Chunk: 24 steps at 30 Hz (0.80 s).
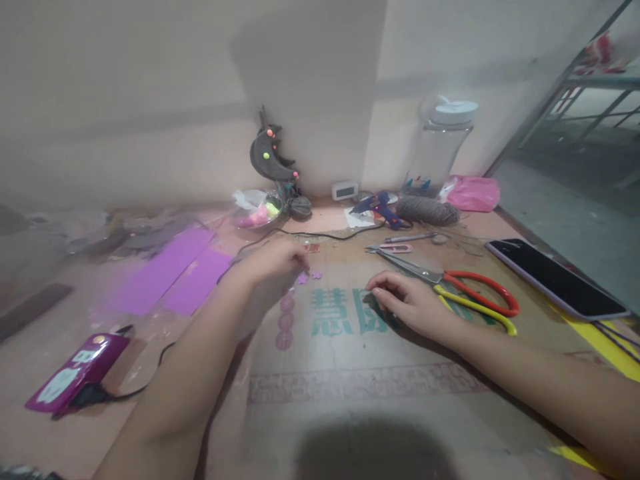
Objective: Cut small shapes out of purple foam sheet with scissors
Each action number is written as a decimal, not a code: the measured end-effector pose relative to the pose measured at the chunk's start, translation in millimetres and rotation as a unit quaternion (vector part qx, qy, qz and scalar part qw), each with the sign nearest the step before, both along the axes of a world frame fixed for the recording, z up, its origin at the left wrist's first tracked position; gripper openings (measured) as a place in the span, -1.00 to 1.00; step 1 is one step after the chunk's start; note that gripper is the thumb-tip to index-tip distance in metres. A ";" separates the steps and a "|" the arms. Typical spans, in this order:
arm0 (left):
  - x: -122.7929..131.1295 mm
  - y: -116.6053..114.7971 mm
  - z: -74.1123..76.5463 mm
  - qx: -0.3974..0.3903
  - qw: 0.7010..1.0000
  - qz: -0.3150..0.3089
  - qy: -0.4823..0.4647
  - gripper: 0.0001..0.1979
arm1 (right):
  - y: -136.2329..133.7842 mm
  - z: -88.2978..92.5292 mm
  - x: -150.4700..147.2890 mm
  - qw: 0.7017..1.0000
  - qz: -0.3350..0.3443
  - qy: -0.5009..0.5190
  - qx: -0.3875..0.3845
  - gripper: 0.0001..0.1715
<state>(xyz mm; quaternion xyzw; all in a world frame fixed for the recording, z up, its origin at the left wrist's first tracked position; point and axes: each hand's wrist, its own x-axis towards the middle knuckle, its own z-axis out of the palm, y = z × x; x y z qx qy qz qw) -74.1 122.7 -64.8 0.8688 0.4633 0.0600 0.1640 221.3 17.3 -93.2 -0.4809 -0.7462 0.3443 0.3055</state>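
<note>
My left hand [273, 263] reaches forward over a printed cardboard sheet [350, 373], its fingers curled together just left of two small purple flower cut-outs [309, 275]; what the fingertips hold, if anything, is blurred. My right hand [407, 301] rests knuckles-up on the cardboard with fingers curled, pressing on something dark that I cannot make out. Scissors with red and yellow handles [470, 293] lie just right of it.
Purple foam sheets [175, 273] lie at left, and a purple phone [75, 380] on a cable at front left. At the back stand a blue glue gun [383, 207], grey yarn [430, 210], a clear jar [440, 150] and a pink bag [473, 193]. A dark phone [555, 277] lies at right.
</note>
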 end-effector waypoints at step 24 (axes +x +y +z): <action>37.6 -8.0 -17.0 0.072 0.997 0.000 -0.037 -0.83 | 9.6 19.4 13.1 0.992 0.026 -0.093 0.084 -0.75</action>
